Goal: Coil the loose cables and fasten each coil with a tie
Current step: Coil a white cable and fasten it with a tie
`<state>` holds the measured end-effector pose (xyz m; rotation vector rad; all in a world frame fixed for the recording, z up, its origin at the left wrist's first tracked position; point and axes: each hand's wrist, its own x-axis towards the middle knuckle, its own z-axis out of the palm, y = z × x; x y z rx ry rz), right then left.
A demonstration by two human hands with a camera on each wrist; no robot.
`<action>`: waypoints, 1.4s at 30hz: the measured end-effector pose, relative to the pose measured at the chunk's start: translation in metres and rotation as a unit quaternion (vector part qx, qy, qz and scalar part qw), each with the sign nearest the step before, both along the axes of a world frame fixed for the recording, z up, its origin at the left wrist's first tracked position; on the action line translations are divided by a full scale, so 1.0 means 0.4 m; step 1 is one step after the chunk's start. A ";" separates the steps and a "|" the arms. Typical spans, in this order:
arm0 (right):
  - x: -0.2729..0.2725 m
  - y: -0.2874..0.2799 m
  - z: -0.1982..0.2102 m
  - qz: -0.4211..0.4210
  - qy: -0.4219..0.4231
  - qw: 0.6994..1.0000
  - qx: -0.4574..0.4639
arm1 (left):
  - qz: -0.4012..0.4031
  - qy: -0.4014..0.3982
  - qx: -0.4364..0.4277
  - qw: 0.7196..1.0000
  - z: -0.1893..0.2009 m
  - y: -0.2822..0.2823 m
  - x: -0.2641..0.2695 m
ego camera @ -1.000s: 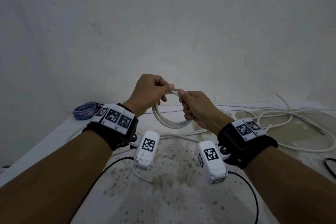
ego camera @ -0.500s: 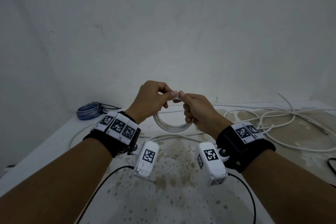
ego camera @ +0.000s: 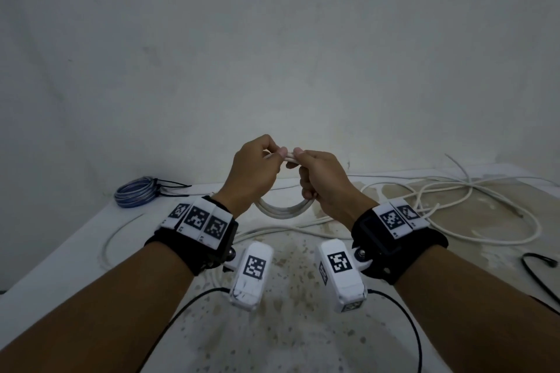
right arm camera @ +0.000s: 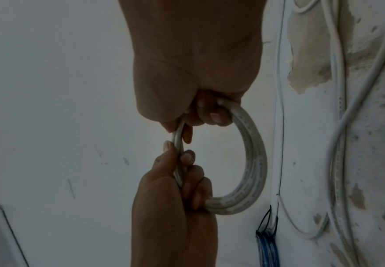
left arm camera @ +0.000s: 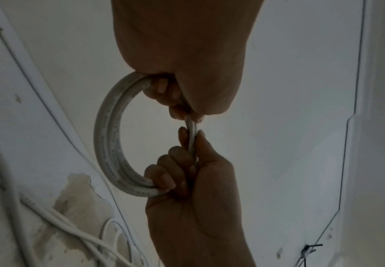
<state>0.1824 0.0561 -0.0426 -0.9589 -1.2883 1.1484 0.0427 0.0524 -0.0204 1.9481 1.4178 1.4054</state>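
A white cable coil (ego camera: 283, 209) of several loops hangs in the air above the table, held between both hands. My left hand (ego camera: 274, 156) pinches the top strands with thumb and fingers, and its lower fingers curl round the coil's left side. My right hand (ego camera: 298, 157) pinches the same top strands right beside it and grips the coil's right side. The left wrist view shows the coil (left arm camera: 109, 140) bowed out between the left hand (left arm camera: 186, 112) and the right hand (left arm camera: 193, 162). In the right wrist view the coil (right arm camera: 253, 162) curves off to the right.
A blue coil (ego camera: 136, 195) bound with a black tie (ego camera: 169, 183) lies at the table's back left. Loose white cables (ego camera: 454, 200) sprawl over the back right of the stained table (ego camera: 291, 327). A black cable (ego camera: 539, 263) lies at the right edge. A wall stands close behind.
Both hands have kept hold of the white coil. Their thumbs have closed together on the top strands, and the loop hanging between them looks smaller and tighter.
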 end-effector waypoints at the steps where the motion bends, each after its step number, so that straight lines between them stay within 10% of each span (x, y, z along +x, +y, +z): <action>1: 0.004 -0.002 -0.001 -0.001 -0.001 1.000 -0.002 | -0.007 0.003 -0.002 1.000 0.003 0.000 0.001; 20: 0.315 -0.125 -0.060 -0.116 -0.072 0.989 -0.061 | -0.088 0.064 -0.028 0.994 -0.057 -0.043 0.254; 23: 0.463 -0.144 -0.094 -0.233 -0.205 0.947 -0.082 | -0.099 0.059 -0.041 0.992 -0.066 -0.061 0.321; 30: 0.726 -0.220 -0.129 -0.360 -0.531 0.746 -0.178 | -0.125 0.074 -0.049 0.988 -0.079 -0.100 0.417; 42: 0.738 -0.218 -0.174 -0.334 -0.614 0.691 -0.182 | -0.119 0.078 -0.082 0.986 -0.105 -0.080 0.413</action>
